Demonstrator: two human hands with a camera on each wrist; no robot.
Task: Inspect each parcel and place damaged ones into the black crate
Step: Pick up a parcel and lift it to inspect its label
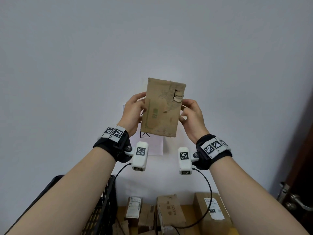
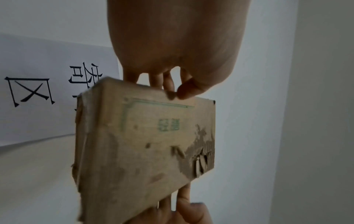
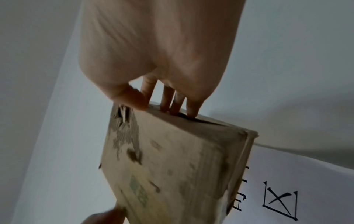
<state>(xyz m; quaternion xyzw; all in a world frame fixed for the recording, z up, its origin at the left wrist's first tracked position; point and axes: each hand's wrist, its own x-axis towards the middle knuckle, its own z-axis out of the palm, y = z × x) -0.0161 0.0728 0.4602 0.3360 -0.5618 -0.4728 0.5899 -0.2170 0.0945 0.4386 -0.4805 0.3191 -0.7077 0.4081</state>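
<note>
Black crate (image 1: 101,206) stands near left; its contents are hidden. Three boxes (image 1: 171,212) sit on the surface right of it. Torn parcel (image 1: 163,107) is raised before the wall, grasped by left hand (image 1: 133,112) and right hand (image 1: 192,117) at opposite edges.

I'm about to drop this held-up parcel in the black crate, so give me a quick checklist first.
1. Damage confirmed: ok, the parcel has a torn hole near its upper right edge.
2. Left hand grip on its left edge: ok.
3. Right hand grip on its right edge: ok.
4. Black crate located: ok, lower left.
5. Space inside the crate: cannot tell, arm hides it.
</note>
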